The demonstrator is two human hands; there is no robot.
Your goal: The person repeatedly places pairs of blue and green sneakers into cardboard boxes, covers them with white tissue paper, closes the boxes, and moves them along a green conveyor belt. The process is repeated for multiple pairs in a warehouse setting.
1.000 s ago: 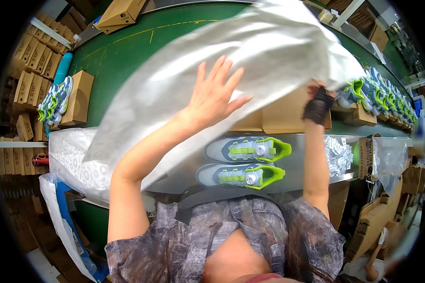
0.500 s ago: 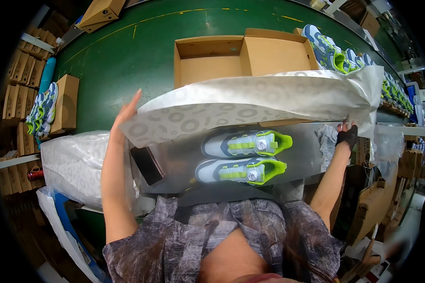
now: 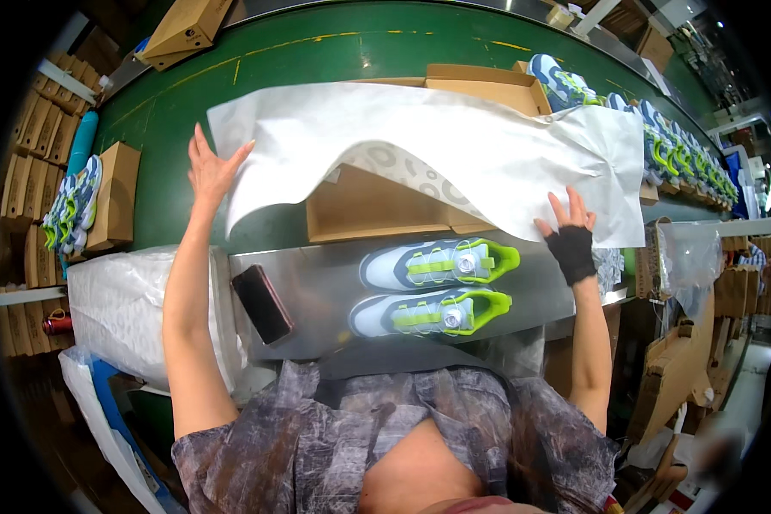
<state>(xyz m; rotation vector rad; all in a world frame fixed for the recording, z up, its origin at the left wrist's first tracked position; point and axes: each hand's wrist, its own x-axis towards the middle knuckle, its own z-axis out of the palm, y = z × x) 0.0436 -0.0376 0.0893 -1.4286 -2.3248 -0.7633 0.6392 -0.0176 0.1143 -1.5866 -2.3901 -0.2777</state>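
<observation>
A wide sheet of white wrapping paper [image 3: 480, 124] with a faint grey pattern drapes over an open brown shoebox [image 3: 360, 206], its near edge arched up in the middle. My left hand [image 3: 214, 174] is at the sheet's left end, open, thumb and fingers spread. At the near right edge, my right hand [image 3: 570, 231], in a black fingerless glove, is open with fingers apart against the paper. Nearer me, two light-blue sneakers with lime-green linings lie side by side: the far shoe [image 3: 394, 267] and the near shoe [image 3: 381, 317]. Much of the box is hidden under the paper.
A dark phone [image 3: 263, 304] lies left of the shoes on the metal table [image 3: 325, 283]. Further left is a plastic-covered white stack [image 3: 137, 300]. Beyond the box runs a green surface [image 3: 291, 60]. Several sneakers [image 3: 664, 141] line up at the right; another brown box [image 3: 116, 197] stands left.
The paper has moved away from me and settled over the shoebox, covering more of it. My left hand has moved up a little; my right hand has come inward to the left, its fingers now spread.
</observation>
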